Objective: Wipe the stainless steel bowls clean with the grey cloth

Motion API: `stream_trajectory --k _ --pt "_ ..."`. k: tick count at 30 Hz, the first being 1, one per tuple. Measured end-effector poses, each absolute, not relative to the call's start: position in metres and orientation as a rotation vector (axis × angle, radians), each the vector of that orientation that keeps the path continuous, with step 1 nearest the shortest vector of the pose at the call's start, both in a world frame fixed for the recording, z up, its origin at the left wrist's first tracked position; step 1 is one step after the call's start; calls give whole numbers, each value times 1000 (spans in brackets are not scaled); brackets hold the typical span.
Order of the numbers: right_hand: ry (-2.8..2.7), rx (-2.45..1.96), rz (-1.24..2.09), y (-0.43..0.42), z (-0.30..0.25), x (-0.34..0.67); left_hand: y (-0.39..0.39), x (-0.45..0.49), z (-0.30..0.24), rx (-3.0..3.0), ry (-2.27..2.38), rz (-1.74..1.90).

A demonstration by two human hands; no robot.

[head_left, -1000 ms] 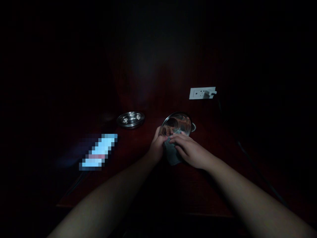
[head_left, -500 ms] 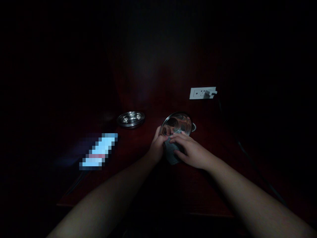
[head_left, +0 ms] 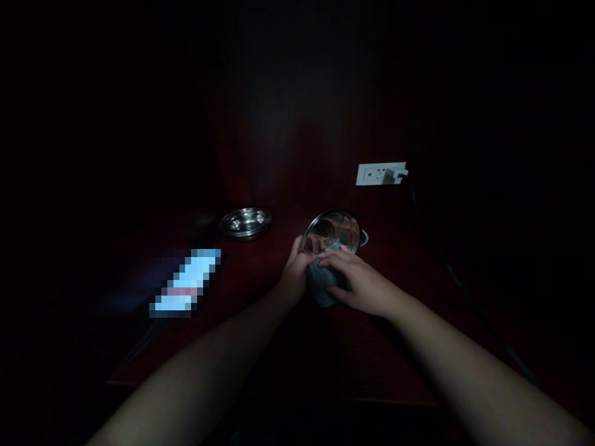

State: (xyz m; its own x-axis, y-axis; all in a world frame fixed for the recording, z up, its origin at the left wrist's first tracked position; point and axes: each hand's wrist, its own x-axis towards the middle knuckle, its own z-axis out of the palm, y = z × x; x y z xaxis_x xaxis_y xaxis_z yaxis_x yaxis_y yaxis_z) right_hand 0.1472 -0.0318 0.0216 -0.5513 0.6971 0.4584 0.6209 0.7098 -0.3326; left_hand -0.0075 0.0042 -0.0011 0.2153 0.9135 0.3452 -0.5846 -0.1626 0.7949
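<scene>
A shiny stainless steel pot [head_left: 341,226] is tilted with its mouth facing me, and a small loop handle [head_left: 365,238] shows at its right side. My left hand [head_left: 296,272] is closed on the pot's left edge, thumb over the rim. Over the near rim hangs a grey-green cloth [head_left: 321,285]. My right hand [head_left: 356,279] holds this cloth against the pot, its fingers reaching into the mouth and the thumb lying on the cloth. The pot's underside and part of the cloth are hidden by my hands.
A shallow steel dish or lid [head_left: 246,223] lies on the dark red table [head_left: 372,365] at the back left. Nearer is a lit, pixelated phone-like screen [head_left: 186,285]. A wall socket [head_left: 381,174] holds a white plug, and a cable [head_left: 465,291] trails along the right.
</scene>
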Motion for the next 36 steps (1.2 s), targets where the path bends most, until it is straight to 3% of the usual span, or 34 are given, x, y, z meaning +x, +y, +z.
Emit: stream_trajectory --k 36 --pt "-2321 -985 153 -31 24 146 5 -8 -4 1073 411 1378"
